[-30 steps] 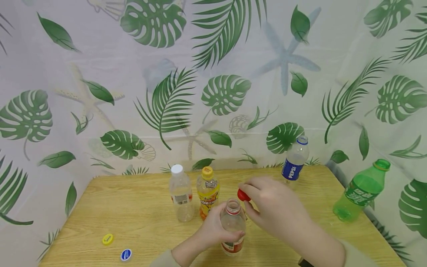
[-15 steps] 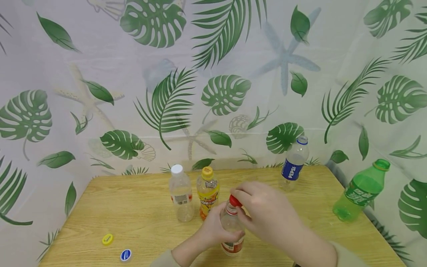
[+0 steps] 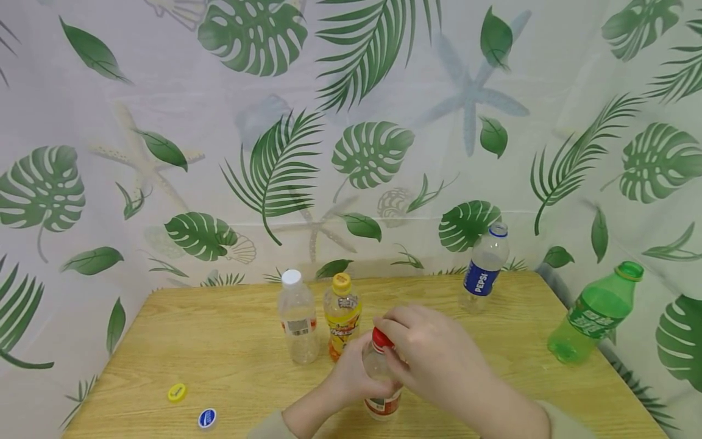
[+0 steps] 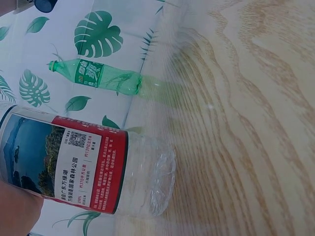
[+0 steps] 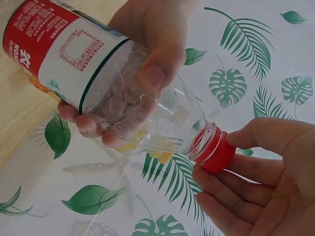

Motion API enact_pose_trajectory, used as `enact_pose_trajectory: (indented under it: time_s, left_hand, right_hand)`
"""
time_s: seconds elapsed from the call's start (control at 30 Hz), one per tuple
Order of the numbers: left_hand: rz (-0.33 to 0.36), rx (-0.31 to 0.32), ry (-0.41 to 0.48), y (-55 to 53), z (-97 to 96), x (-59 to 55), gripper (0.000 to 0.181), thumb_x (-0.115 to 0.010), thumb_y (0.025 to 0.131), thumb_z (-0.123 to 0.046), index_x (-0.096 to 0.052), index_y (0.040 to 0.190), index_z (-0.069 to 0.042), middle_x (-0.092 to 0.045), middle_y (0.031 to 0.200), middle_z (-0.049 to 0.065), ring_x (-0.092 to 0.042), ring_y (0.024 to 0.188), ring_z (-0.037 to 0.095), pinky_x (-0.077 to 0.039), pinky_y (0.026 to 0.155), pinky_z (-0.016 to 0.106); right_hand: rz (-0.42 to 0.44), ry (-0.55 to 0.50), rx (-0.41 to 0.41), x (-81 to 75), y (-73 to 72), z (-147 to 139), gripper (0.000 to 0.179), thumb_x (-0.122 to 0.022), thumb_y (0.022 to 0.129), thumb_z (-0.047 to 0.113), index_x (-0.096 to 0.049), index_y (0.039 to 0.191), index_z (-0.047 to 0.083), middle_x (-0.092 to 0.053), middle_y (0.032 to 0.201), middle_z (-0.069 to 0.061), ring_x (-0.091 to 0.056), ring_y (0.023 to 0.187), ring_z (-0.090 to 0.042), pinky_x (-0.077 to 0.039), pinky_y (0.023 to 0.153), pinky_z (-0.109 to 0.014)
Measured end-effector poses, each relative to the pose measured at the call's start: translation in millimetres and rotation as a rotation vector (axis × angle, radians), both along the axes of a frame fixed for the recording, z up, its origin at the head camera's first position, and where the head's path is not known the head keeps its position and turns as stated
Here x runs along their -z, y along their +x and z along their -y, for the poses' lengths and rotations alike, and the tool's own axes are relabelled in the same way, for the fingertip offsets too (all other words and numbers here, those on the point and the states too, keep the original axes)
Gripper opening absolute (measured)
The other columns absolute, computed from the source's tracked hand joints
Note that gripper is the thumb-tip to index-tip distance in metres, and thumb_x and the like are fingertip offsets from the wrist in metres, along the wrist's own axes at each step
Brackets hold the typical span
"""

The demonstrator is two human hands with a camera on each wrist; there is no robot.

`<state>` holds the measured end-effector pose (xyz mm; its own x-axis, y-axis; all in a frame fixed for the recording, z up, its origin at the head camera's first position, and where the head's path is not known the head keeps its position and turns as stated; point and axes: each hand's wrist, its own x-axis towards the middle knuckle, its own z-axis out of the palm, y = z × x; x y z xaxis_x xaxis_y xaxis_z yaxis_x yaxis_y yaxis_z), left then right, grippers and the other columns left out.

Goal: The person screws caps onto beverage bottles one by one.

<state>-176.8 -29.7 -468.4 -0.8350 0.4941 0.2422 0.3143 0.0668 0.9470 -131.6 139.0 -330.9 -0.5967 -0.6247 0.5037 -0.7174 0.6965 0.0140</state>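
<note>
My left hand (image 3: pixel 351 377) grips a clear water bottle (image 3: pixel 382 407) with a red and white label around its upper body. In the left wrist view the bottle's ridged base (image 4: pixel 150 174) stands at the table surface. My right hand (image 3: pixel 433 356) pinches a red cap (image 3: pixel 382 337) between thumb and fingers at the bottle's mouth. The right wrist view shows the red cap (image 5: pixel 216 151) sitting over the threaded neck, with some thread still visible below it. Close behind the left hand stands a yellow-capped bottle (image 3: pixel 341 314) with orange drink at its bottom.
A white-capped clear bottle (image 3: pixel 298 320) stands left of the yellow-capped one. An uncapped Pepsi bottle (image 3: pixel 482 274) is at the back right, an uncapped green bottle (image 3: pixel 595 317) at the right edge. A yellow cap (image 3: pixel 177 392) and a blue cap (image 3: pixel 206 418) lie front left.
My right hand has moved left and down, bringing the red cap from beside the bottle onto its mouth. The left hand keeps its grip on the bottle.
</note>
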Motion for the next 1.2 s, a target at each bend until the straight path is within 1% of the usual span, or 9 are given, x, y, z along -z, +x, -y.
enact_pose_trajectory:
  time_s: [0.23,0.47,0.63,0.73,0.83,0.9,1.0,1.13,1.2]
  left_hand:
    - [0.007,-0.003,-0.002,0.9,0.3,-0.5,0.062,-0.083,0.079,-0.009,-0.063,0.137,-0.001,-0.071,0.136,0.018,-0.061,0.120,0.002,-0.046,0.113,0.030]
    - [0.045,-0.006,0.008,0.7,-0.4,1.8,0.060,-0.082,0.079,-0.011,-0.064,0.136,-0.002,-0.071,0.133,0.019,-0.061,0.114,-0.001,-0.048,0.107,0.026]
    - [0.051,0.014,0.042,0.0,-0.6,4.5,0.057,-0.082,0.079,-0.009,-0.063,0.133,0.001,-0.070,0.126,0.023,-0.062,0.111,0.000,-0.049,0.106,0.027]
    - [0.047,0.028,0.060,-0.1,-0.5,5.0,0.057,-0.082,0.080,-0.007,-0.062,0.132,0.003,-0.069,0.125,0.024,-0.062,0.111,0.001,-0.048,0.107,0.028]
    - [0.039,0.033,0.063,0.3,-0.3,4.9,0.057,-0.082,0.080,-0.006,-0.062,0.132,0.003,-0.069,0.125,0.025,-0.062,0.112,0.001,-0.047,0.109,0.029]
    - [0.036,0.032,0.060,0.6,0.0,4.8,0.056,-0.082,0.080,-0.006,-0.062,0.132,0.003,-0.069,0.125,0.025,-0.062,0.112,0.001,-0.046,0.111,0.030]
    - [0.034,0.026,0.052,1.1,0.2,4.2,0.055,-0.083,0.080,-0.007,-0.063,0.131,0.002,-0.070,0.125,0.024,-0.062,0.112,0.001,-0.046,0.111,0.030]
    - [0.030,0.028,0.051,0.8,0.0,3.7,0.055,-0.082,0.081,-0.008,-0.062,0.131,0.003,-0.070,0.125,0.025,-0.062,0.111,0.000,-0.047,0.111,0.030]
    - [0.030,0.034,0.057,0.8,-0.2,3.9,0.055,-0.082,0.081,-0.007,-0.062,0.131,0.004,-0.069,0.124,0.026,-0.062,0.111,-0.001,-0.046,0.111,0.030]
  right_hand:
    - [0.030,0.002,0.003,-0.8,-0.6,0.0,0.027,-0.093,0.080,0.016,-0.082,0.104,0.009,-0.077,0.099,-0.001,-0.073,0.091,-0.018,-0.065,0.080,-0.034]
    - [0.054,-0.010,0.029,-3.6,-4.3,-0.7,0.025,-0.095,0.077,0.020,-0.081,0.096,0.012,-0.072,0.088,0.004,-0.066,0.079,-0.010,-0.060,0.068,-0.024]
    - [0.133,-0.081,0.054,-2.3,-7.9,-3.1,0.023,-0.096,0.077,0.022,-0.079,0.092,0.016,-0.068,0.083,0.010,-0.065,0.076,-0.006,-0.058,0.067,-0.021]
    - [0.201,-0.146,0.069,1.2,-10.3,-4.8,0.024,-0.096,0.076,0.022,-0.079,0.091,0.017,-0.067,0.082,0.012,-0.065,0.076,-0.005,-0.058,0.069,-0.021]
    - [0.236,-0.202,0.085,5.8,-11.8,-5.3,0.024,-0.097,0.076,0.023,-0.078,0.090,0.017,-0.067,0.082,0.013,-0.063,0.076,-0.004,-0.056,0.069,-0.020]
    - [0.238,-0.222,0.105,8.5,-12.0,-4.6,0.025,-0.097,0.075,0.026,-0.077,0.089,0.019,-0.067,0.081,0.013,-0.062,0.075,-0.003,-0.054,0.067,-0.018]
    - [0.211,-0.235,0.144,11.1,-11.9,-2.0,0.029,-0.098,0.075,0.033,-0.074,0.084,0.020,-0.066,0.077,0.011,-0.058,0.070,-0.003,-0.050,0.062,-0.017]
    - [0.154,-0.209,0.205,12.7,-12.4,1.6,0.038,-0.098,0.072,0.042,-0.067,0.076,0.021,-0.060,0.070,0.010,-0.049,0.062,-0.002,-0.042,0.055,-0.016]
    - [0.130,-0.189,0.219,13.5,-12.6,2.4,0.040,-0.099,0.071,0.044,-0.067,0.076,0.021,-0.060,0.070,0.010,-0.049,0.062,-0.001,-0.042,0.055,-0.015]
